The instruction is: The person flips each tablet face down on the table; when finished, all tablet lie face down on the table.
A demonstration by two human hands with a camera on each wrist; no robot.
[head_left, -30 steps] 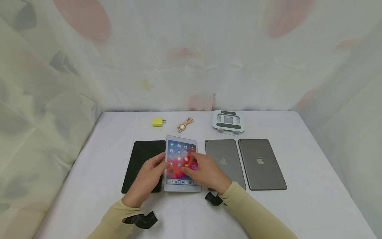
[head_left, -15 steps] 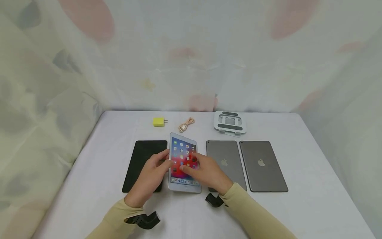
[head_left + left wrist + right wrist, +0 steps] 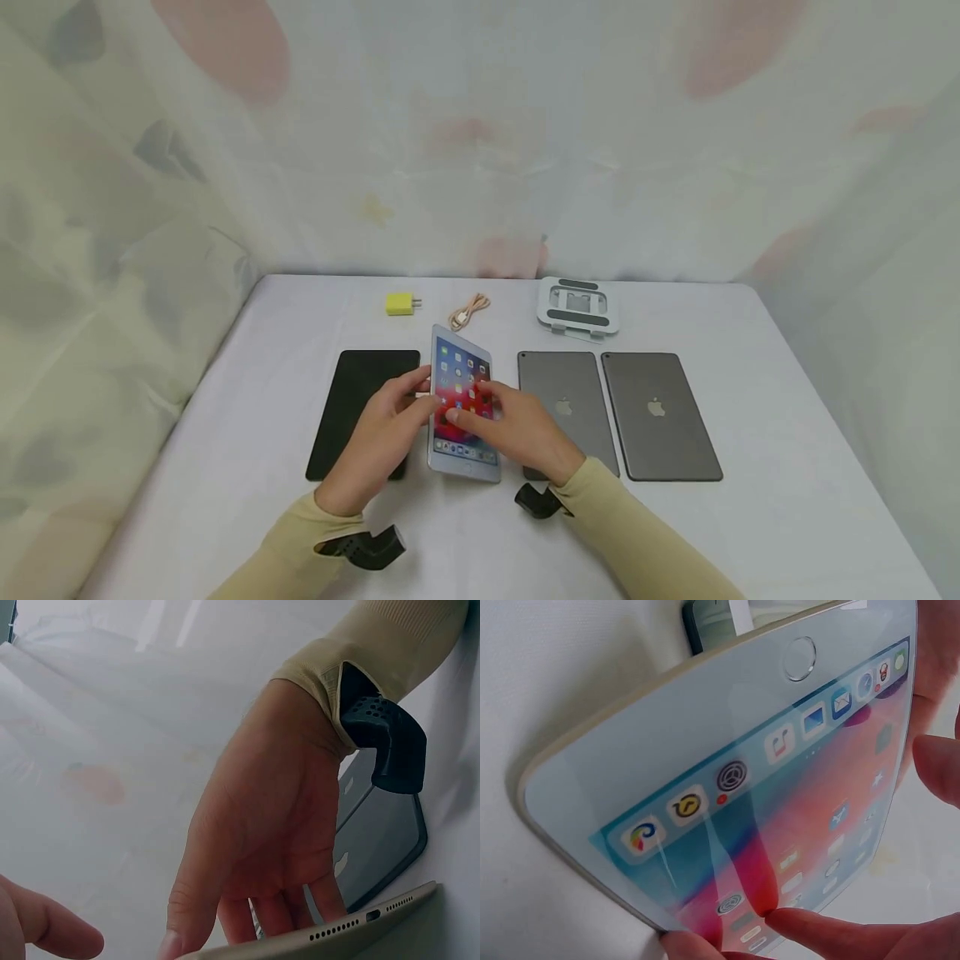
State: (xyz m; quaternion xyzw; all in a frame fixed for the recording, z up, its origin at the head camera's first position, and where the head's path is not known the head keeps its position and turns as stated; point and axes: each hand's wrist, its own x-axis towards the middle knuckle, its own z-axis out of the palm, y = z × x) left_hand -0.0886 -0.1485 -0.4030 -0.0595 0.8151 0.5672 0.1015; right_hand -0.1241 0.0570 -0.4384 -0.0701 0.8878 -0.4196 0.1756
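In the head view a white-framed tablet (image 3: 463, 392) with a lit screen of app icons is tilted, its left side raised. My left hand (image 3: 382, 433) holds its left edge, fingers partly hidden behind it, thumb at the front. My right hand (image 3: 525, 429) grips the right side. In the right wrist view the right thumb touches the screen and a fingertip meets the tablet's edge. The left wrist view shows the tablet's bottom edge (image 3: 360, 919), with speaker holes and a port.
A black tablet (image 3: 345, 392) lies left, two grey tablets (image 3: 566, 367) (image 3: 660, 417) lie face down right. Behind are a yellow charger plug (image 3: 400, 304), a coiled cable (image 3: 468, 311) and a white folding stand (image 3: 577, 307). All rest on a white-covered table (image 3: 787, 450) before a printed curtain.
The lit tablet's left edge has risen, so its screen leans to the right. My left hand moved slightly right with that edge; the right hand stays in about the same place.
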